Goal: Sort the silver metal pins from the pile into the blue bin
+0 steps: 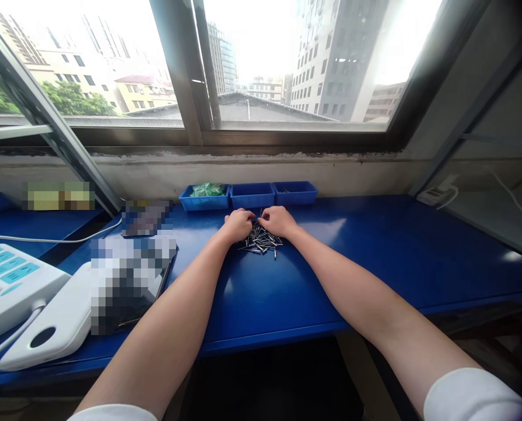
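Observation:
A loose heap of slim metal pins (263, 238) lies on the blue tabletop, and both hands meet over its far edge. My left hand (239, 224) is closed at the heap's left side, its fingers curled toward the middle; whatever they hold is hidden. At the right, my right hand (280, 221) has thumb and fingers pinched together, with a thin sliver like one of the pins showing at the tips. Just beyond the hands stand three joined blue bins: the left bin (204, 202) holds green plastic bags, the middle bin (252, 196) shows bare walls, the right bin (294, 193) holds a few small dark pieces.
On the left lie a white power strip (19, 286), a white device (52, 327) with a dark oval, and blurred-out flat objects. A white cable (68, 238) crosses the desk there. Metal shelf posts stand at both sides. A window (287, 70) rises behind the blue table (374, 257).

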Motion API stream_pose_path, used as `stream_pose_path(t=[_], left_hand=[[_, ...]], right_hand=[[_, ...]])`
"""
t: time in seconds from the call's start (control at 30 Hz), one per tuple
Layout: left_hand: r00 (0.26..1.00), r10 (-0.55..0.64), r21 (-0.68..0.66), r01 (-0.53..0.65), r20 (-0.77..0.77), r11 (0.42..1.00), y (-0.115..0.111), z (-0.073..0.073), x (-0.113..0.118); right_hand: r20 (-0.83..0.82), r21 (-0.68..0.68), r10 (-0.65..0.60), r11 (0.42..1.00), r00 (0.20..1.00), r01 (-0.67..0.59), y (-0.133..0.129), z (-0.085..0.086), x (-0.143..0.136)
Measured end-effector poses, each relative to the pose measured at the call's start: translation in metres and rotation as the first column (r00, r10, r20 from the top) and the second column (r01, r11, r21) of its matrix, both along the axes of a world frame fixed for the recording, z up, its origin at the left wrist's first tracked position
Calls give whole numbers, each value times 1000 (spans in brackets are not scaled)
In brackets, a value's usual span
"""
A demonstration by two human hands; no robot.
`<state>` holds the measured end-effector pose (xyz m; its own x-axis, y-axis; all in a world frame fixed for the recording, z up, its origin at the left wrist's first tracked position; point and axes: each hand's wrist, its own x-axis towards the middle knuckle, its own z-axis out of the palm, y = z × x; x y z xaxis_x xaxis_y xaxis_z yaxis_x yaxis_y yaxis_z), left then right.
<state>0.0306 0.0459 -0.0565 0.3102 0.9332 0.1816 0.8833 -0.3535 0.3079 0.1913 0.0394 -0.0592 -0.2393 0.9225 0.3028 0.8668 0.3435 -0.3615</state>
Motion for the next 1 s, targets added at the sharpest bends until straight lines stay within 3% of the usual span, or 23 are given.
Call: stream_pose_path(t=[0.4, 0.63, 1.0], left_hand=[[1000, -3, 6, 3, 1, 1000, -1, -1, 1], [1000, 9, 7, -9, -2, 1000, 1, -2, 1], [999, 2, 25, -1, -46, 1000, -6, 4, 2]], right_hand=[[-20, -6, 77, 997, 997, -78, 8, -6, -3], [60, -24, 130, 991, 990, -129, 1, 4, -1], [162, -124, 18, 992, 987, 3, 3, 6, -1]])
